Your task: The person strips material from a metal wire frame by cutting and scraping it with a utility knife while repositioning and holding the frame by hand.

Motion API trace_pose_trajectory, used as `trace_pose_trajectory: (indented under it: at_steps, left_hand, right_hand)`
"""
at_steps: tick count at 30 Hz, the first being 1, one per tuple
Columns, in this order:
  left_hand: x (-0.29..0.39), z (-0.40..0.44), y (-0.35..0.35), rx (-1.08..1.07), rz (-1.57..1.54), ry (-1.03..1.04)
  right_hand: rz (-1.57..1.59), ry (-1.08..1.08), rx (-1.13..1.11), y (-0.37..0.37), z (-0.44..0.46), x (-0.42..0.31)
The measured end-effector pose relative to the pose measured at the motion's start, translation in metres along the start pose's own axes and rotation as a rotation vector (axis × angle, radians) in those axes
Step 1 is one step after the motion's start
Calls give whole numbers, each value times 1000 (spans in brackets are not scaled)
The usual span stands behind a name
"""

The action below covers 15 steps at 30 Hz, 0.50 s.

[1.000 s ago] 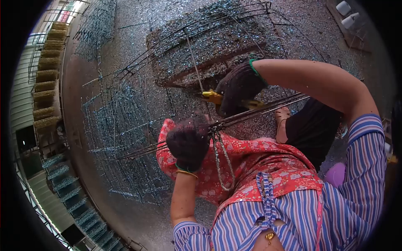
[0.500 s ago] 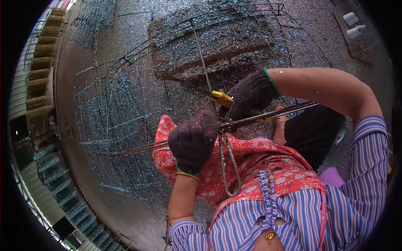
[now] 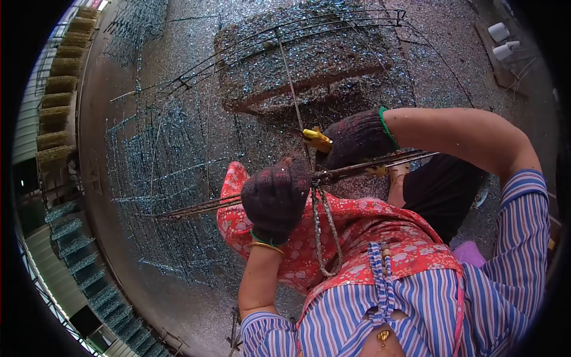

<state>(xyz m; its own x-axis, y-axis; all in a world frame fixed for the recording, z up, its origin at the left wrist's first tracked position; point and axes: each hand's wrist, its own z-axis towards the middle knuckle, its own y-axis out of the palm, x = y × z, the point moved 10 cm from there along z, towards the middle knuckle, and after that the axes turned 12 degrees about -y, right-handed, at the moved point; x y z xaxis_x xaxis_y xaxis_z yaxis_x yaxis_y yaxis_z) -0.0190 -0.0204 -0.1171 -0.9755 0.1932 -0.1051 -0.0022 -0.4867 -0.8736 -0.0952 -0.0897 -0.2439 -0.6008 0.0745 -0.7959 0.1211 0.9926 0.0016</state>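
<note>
My left hand [image 3: 276, 199], in a dark knitted glove, is closed around a bundle of thin metal rods [image 3: 196, 208] that runs out to the left. My right hand [image 3: 355, 141], gloved alike, grips a yellow-handled tool [image 3: 317, 139] with a narrow dark tip; its exact kind is partly hidden. That tip is close to a thin upright rod [image 3: 288, 77]. Between the hands, the rods meet at a dark joint [image 3: 324, 177], from which a glittery loop [image 3: 325, 238] hangs over the red floral apron [image 3: 386, 223]. Outward, the rods join a curved wire frame [image 3: 232, 52].
Beyond the frame stands a low table [image 3: 309, 80] covered in glitter. Blue glittery wire racks [image 3: 169, 184] lie at the left, with rows of golden pieces [image 3: 59, 101] and blue pieces [image 3: 77, 244] past them. White cylinders [image 3: 502, 38] are at the upper right.
The wire frame has shifted slightly, with its left rods reaching a little farther left. Both hands keep their grips; the right hand and yellow-handled tool sit slightly lower.
</note>
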Motion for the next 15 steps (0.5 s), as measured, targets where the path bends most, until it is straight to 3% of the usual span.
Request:
trace_pose_trajectory:
  at_steps: [5,8,10,12,14,15]
  left_hand:
    - [0,2,-2,11,1,-2]
    - [0,3,-5,42,-18,-1]
    - [1,3,-6,52,-34,9]
    - [3,5,-4,32,1,6]
    - [6,4,-3,51,10,20]
    - [7,4,-3,61,25,25]
  right_hand:
    - [-213,-80,52,-8,-8,-17]
    - [-232,-64,244,-29,-30,-25]
    - [-12,-108,383,-45,-44,-21]
    - [55,-184,347,-48,-41,-11]
    - [63,-330,610,-69,-62,-21]
    - [305,-369,671,-72,-65,-18]
